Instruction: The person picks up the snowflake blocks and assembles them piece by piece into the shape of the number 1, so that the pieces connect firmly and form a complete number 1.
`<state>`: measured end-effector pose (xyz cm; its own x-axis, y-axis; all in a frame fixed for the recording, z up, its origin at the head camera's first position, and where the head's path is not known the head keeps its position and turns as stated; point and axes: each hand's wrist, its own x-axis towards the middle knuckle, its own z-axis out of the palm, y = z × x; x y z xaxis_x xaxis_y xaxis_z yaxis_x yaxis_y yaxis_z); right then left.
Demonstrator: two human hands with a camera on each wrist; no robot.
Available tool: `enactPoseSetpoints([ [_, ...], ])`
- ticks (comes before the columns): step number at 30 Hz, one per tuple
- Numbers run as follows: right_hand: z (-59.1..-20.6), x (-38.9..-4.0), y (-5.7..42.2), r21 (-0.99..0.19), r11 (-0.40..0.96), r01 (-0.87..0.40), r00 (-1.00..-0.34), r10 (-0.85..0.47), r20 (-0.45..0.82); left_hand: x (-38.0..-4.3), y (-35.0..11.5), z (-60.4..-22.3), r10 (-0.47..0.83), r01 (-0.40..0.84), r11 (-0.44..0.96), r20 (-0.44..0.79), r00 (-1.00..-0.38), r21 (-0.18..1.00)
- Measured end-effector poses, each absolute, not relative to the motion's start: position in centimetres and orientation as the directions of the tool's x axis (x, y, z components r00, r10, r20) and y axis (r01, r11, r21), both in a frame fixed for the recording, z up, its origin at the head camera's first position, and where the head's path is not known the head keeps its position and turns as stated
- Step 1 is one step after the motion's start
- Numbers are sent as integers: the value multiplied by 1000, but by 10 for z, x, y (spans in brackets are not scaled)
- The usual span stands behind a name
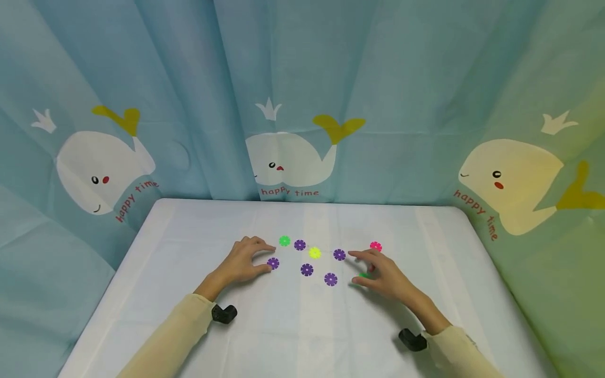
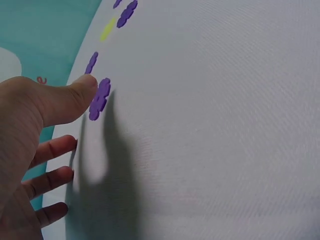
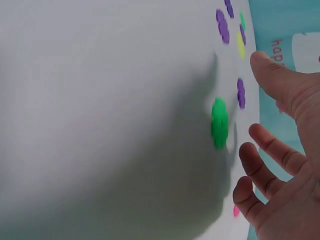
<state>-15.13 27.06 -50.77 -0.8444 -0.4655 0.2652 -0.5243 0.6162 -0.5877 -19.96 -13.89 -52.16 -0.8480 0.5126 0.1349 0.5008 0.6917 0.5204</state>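
Your L hand [image 1: 242, 262] is at the L end of the discs, thumb & index spread wide. The L purple disc [image 1: 273, 263] lies flat on the table [image 1: 264, 346] right by that thumb tip; in L wrist view the thumb overlaps it, can't tell if they touch.

Your R hand [image 1: 385, 274] is over the near green disc [image 3: 219, 124], thumb & index also wide, other fingers bent a bit, shadow on the table below. Its index tip is just beside the R purple disc [image 1: 339, 254]. Pink disc [image 1: 375, 246] is just past your R hand, partly hidden by it in head view.

Btwn your hands, L to R: far green disc [image 1: 284, 241], back purple disc [image 1: 300, 245], mid purple disc [image 1: 307, 270], yellow disc [image 1: 314, 253], front purple disc [image 1: 331, 279]. All flat on the table, each apart from the next.

You've a cream sleeve [image 1: 172, 336] on each arm, w/ a small black unit [image 1: 224, 314] at each wrist. Behind the table: blue curtain [image 1: 402, 105] w/ white whales [image 1: 298, 163] & red "happy time" txt [image 1: 290, 192].
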Motion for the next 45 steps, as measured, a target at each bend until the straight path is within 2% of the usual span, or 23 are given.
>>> enactPoseSetpoints([
  [12,-512,-151,234,-665,582,-468,-861,-471,193,-199,-133,-525,500,491,699,135,-855,520],
  [22,-511,-147,219,-614,665,-426,-867,-493,68,-200,-133,-529,498,509,697,169,-851,505],
  [37,-509,-147,215,-538,694,-480,-848,-524,81,-197,-129,-528,499,525,650,212,-840,549],
  [45,-507,-148,214,-539,700,-468,-847,-530,46,-195,-126,-525,478,472,644,165,-863,602],
])
